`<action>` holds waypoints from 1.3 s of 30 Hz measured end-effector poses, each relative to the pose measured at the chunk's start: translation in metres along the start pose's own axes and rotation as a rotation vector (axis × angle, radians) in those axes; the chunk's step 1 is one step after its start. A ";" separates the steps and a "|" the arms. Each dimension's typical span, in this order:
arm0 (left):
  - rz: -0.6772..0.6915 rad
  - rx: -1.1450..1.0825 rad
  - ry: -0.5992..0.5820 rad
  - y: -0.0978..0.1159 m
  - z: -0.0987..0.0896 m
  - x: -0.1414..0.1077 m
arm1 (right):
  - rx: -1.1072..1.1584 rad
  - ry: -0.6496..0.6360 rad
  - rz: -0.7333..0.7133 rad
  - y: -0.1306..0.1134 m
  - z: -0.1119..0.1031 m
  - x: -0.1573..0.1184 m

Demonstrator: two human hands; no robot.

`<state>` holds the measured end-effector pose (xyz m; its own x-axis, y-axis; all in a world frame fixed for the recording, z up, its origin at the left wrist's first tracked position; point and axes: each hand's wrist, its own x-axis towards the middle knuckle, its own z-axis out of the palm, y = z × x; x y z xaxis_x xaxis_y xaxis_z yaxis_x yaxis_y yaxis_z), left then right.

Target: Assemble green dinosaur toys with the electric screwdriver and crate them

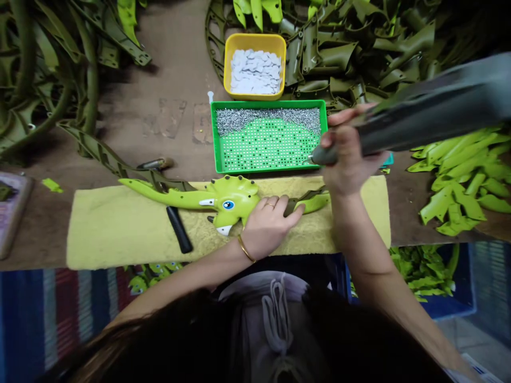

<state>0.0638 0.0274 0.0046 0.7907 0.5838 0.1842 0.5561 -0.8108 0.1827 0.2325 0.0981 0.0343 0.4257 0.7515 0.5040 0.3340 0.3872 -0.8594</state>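
Well, the two hands are apart, both working above a yellow towel spread along the near edge of a brown workbench. The left hand lies nearly flat, pressing on a lime-green plastic dinosaur, which rests on the towel with its long tail pointing left and one blue eye showing. A gold ring and a gold bangle sit on that hand and wrist. The right hand wraps around a dark grey power tool, its narrow nose pointing left just beyond the towel's far edge, near the dinosaur's darker rear section.

A black tool handle lies on the towel, just beside the dinosaur's tail. Past the far edge of the towel, a green tray holds a perforated board with rows of small screws, and behind it a yellow tray holds white pieces. Olive-green parts are heaped farther back, and bright green parts lie to the towel's right
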 end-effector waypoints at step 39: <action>0.014 -0.067 0.047 -0.009 0.005 0.005 | -0.088 0.138 -0.152 -0.013 -0.070 -0.063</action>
<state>0.0636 0.0375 -0.0011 0.7847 0.5747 0.2323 0.5250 -0.8154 0.2437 0.2604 0.0079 0.0199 0.4740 0.6050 0.6397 0.4727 0.4381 -0.7646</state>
